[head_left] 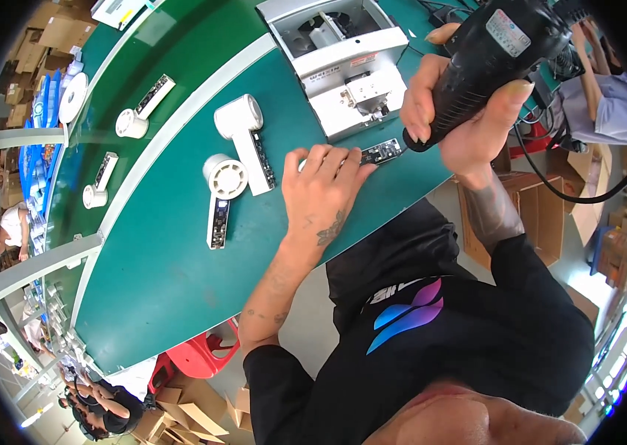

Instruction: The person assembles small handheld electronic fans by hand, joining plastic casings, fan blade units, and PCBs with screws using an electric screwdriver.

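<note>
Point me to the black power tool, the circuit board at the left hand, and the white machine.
Black power tool (471,74), head view: on its body.
Circuit board (382,152), head view: on its exposed end.
White machine (345,69), head view: on its front panel.

Green tabletop (158,289) carries white devices (247,148) — a machine (354,70) too

Factory assy. line: green belt (202,37) w/ part-built units (135,121), pwr. tool (486,67), co-workers (604,107), stacked cardbd. boxes (67,32).

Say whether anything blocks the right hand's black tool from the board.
Nothing visible does: the black tool, in the right hand, ends right by the uncovered end of the board. The left hand lies over the other end, out of the way.
</note>
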`<state>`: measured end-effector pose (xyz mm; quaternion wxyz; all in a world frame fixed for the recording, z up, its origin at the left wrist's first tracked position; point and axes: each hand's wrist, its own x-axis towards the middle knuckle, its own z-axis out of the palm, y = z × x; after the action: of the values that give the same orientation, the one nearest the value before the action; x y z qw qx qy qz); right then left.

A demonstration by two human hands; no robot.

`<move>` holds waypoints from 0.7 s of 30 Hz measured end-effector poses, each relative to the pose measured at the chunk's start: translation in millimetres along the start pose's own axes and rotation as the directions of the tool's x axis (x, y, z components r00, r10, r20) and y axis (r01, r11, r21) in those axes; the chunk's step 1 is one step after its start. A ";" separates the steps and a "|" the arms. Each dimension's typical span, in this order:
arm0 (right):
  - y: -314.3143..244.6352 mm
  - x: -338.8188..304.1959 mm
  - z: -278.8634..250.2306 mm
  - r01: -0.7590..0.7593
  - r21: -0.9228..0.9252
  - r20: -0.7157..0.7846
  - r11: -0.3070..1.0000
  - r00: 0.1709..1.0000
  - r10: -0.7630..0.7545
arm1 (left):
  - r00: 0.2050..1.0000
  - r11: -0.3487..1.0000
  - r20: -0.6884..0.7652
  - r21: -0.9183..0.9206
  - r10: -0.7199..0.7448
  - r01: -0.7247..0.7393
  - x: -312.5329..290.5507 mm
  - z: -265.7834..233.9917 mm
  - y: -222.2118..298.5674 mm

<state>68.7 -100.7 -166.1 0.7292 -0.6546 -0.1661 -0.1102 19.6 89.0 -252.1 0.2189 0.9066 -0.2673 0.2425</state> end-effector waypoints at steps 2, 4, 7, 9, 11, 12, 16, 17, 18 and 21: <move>2.2 1.2 -1.6 -0.001 -0.009 -0.004 1.000 1.000 0.001 | 1.000 1.000 -0.001 -0.010 -0.005 0.005 -1.2 0.6 -1.1; 4.5 3.0 -3.0 0.000 -0.013 -0.016 1.000 1.000 0.000 | 1.000 1.000 0.003 -0.017 -0.004 0.004 -0.9 1.2 -0.7; 12.0 0.4 -4.3 -0.040 0.033 -0.026 0.999 0.999 0.041 | 1.000 1.000 0.014 -0.019 -0.008 0.009 -0.9 1.0 1.0; 11.8 -4.1 -7.8 -0.068 0.006 -0.040 0.998 0.997 0.068 | 1.000 1.000 0.024 -0.019 -0.016 0.016 -1.3 0.8 1.5; 18.6 -11.5 -11.3 -0.078 0.136 -0.008 0.988 0.997 0.080 | 1.000 1.000 0.023 -0.014 -0.013 0.013 -2.4 1.1 1.1; 21.3 -15.1 -13.9 -0.082 0.184 0.044 0.979 0.996 0.075 | 1.000 1.000 0.025 -0.017 -0.015 0.015 -2.2 1.0 1.0; 29.6 -23.1 -8.9 0.046 0.314 -0.008 0.948 0.999 -0.046 | 1.000 1.000 0.020 -0.017 -0.019 0.020 -0.8 1.0 0.5; 30.3 -24.2 -8.6 0.043 0.314 -0.008 0.948 0.999 -0.043 | 0.999 1.000 0.025 -0.018 -0.021 0.021 -0.2 0.6 0.3; 31.1 -25.5 -8.8 0.038 0.309 -0.038 0.950 0.999 -0.028 | 0.999 1.000 0.028 -0.018 -0.022 0.023 0.3 1.0 0.3; 31.4 -25.7 -9.5 0.039 0.299 -0.071 0.954 0.997 -0.019 | 1.000 1.000 0.019 -0.025 -0.015 0.015 1.5 2.1 0.6</move>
<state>57.8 -107.9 -205.7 0.8235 -0.5298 -0.1660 -0.1164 21.1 86.9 -252.7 0.2294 0.9080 -0.2656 0.2290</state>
